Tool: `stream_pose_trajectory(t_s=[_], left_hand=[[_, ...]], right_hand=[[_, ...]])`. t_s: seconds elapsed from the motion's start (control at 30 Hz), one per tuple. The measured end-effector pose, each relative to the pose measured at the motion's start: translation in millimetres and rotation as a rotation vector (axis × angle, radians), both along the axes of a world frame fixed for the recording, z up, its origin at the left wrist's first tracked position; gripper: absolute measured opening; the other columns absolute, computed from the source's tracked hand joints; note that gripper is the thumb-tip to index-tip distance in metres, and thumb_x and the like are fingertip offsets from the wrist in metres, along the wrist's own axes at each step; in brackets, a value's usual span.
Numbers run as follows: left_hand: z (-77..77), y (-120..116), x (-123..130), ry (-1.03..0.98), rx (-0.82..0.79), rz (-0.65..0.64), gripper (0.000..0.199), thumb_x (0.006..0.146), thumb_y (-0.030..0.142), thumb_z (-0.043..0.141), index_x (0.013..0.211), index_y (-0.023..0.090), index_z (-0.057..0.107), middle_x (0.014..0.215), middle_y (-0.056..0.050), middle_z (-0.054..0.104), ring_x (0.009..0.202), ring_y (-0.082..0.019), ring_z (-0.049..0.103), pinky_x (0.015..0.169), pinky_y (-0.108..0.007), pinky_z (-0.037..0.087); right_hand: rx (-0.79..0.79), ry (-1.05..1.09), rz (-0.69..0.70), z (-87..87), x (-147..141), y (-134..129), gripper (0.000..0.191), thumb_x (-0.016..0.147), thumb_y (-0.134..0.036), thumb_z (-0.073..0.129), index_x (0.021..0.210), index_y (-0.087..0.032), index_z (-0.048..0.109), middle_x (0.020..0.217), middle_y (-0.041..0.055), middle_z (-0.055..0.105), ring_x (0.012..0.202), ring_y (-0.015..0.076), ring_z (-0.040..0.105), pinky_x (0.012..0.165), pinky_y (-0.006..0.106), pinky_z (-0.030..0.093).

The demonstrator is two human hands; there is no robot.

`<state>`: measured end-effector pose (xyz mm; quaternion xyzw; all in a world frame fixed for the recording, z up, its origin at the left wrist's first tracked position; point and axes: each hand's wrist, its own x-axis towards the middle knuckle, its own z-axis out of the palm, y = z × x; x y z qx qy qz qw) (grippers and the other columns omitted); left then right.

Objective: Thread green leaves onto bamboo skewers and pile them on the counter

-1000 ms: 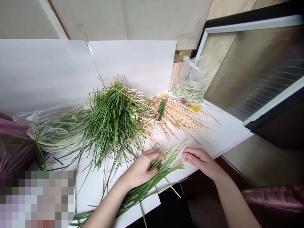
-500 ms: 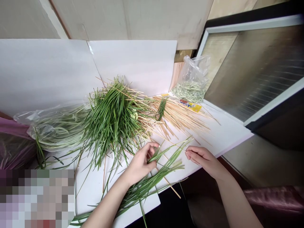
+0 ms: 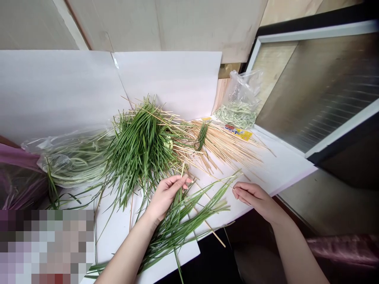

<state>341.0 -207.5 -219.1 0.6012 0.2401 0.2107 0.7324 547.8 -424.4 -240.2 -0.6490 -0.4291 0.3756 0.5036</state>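
Head view: pinches a stem (image 3: 182,170) in the left hand (image 3: 168,195), thumb against fingers, with the pale end poking up. No longer curls that hand low over the bunch (image 3: 192,223); now holds it farther back and left, nearer the big pile (image 3: 142,152). Seems to mean one stem picked out from the rest, and both hands busy at once. Still pinches a thin stick (image 3: 219,180) in the right hand (image 3: 251,197), in almost the same spot, and points it back and left. Can't quite tell the far end of that stick, lost among the others. Keeps the hands apart, with the bunch lying between and below them on the white table (image 3: 287,165). Lets the bunch slant, pale ends near the right hand, dark tips toward the lower left. Shows a plain gap between stem and stick. Leaves a loose stick (image 3: 215,234) partly hidden by the bunch, poking out past the front edge. Has the heap (image 3: 231,148) of sticks spread at the back right, in front of a clear bag (image 3: 239,114) of pale greens. Has a long bag (image 3: 74,163) of stems left of the pile.
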Motion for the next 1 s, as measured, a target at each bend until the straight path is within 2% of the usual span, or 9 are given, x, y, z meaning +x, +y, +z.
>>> stream_pose_trajectory(t_s=[0.07,0.27,0.37,0.5,0.6,0.77,1.0], left_hand=[[-3.2,5,0,-0.040,0.061,0.084,0.031,0.085,0.045,0.069,0.082,0.016,0.079,0.082,-0.006,0.071,0.078,-0.016,0.058,0.078,-0.026,0.043],[-7.6,13,0,-0.132,0.086,0.248,0.025,0.081,0.042,0.075,0.089,0.020,0.081,0.101,-0.007,0.076,0.098,-0.018,0.062,0.094,-0.027,0.042],[-7.8,12,1,-0.158,0.065,0.280,0.026,0.073,0.035,0.082,0.096,0.022,0.080,0.090,-0.003,0.076,0.086,-0.013,0.063,0.090,-0.026,0.044],[-6.6,10,2,-0.191,0.025,0.303,0.024,0.068,0.031,0.086,0.089,0.021,0.079,0.073,0.002,0.071,0.070,-0.009,0.059,0.081,-0.022,0.045],[-5.6,10,2,-0.196,0.032,0.310,0.019,0.070,0.032,0.085,0.082,0.019,0.078,0.073,0.001,0.070,0.070,-0.009,0.058,0.076,-0.021,0.045],[-3.9,10,1,-0.212,0.056,0.335,0.017,0.072,0.034,0.083,0.077,0.018,0.077,0.071,0.000,0.069,0.072,-0.010,0.057,0.079,-0.021,0.044],[-1.3,8,0,-0.198,0.056,0.307,0.015,0.072,0.031,0.083,0.074,0.017,0.076,0.070,0.001,0.068,0.070,-0.011,0.056,0.078,-0.023,0.043]], right_hand=[[-0.026,-0.019,0.012,-1.0,2,-1,0.036,0.103,-0.044,0.048,0.076,-0.019,0.052,0.065,-0.0054,0.029,0.059,0.0126,0.023,0.055,0.029,0.016],[-0.117,-0.083,0.056,-3.5,5,-4,0.034,0.103,-0.043,0.046,0.078,-0.020,0.051,0.072,-0.0032,0.036,0.063,0.0138,0.028,0.057,0.028,0.021],[-0.113,-0.118,0.086,-2.1,3,-1,0.033,0.103,-0.039,0.045,0.076,-0.020,0.050,0.072,-0.0028,0.038,0.065,0.0145,0.031,0.059,0.028,0.023],[-0.098,-0.122,0.117,0.1,-2,4,0.033,0.103,-0.037,0.045,0.076,-0.020,0.052,0.072,-0.0024,0.041,0.066,0.0150,0.033,0.062,0.028,0.026],[-0.094,-0.131,0.127,0.3,-5,6,0.033,0.103,-0.037,0.044,0.076,-0.020,0.052,0.073,-0.0019,0.043,0.067,0.0153,0.035,0.062,0.028,0.026],[-0.094,-0.151,0.133,-0.8,-5,7,0.034,0.103,-0.039,0.043,0.077,-0.019,0.052,0.073,-0.0018,0.044,0.067,0.0151,0.035,0.062,0.028,0.027],[-0.095,-0.155,0.126,-0.9,-7,7,0.034,0.102,-0.040,0.044,0.077,-0.019,0.053,0.072,-0.0014,0.045,0.065,0.0151,0.035,0.061,0.027,0.027]])
